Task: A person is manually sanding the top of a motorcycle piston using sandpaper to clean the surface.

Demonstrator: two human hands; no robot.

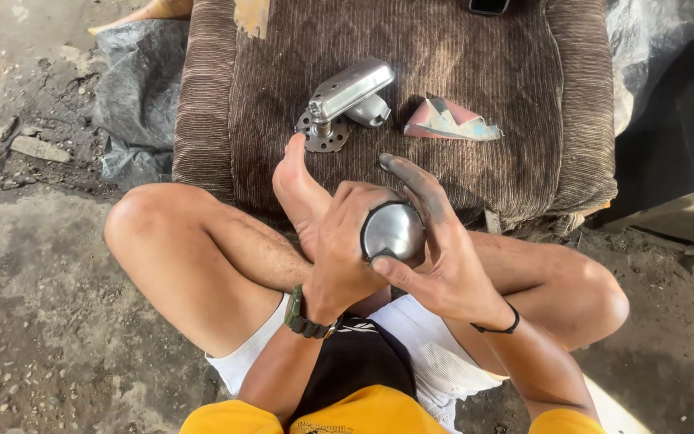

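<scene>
Hands [347,249] [435,257] in closed grip around a rounded shiny metal part [393,230], its lower half hidden behind fingers.

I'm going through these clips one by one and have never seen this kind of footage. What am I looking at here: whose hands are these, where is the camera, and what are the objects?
There is no machine here. The single picture comes from a camera worn on a person's head, looking down at their own lap and hands. The person sits cross-legged on a dirt floor, one bare foot raised toward a brown ribbed cushion.

Both hands hold one thing: a rounded, shiny metal part. The left hand, with a green watch at the wrist, grips it from the side. The right hand, fingers darkened with grime, cups it from the other side.

On the cushion lie a polished metal piece on a perforated round base, a crumpled pink and blue scrap, and at the far edge a dark phone. A dark plastic sheet lies to the left of the cushion.
</scene>
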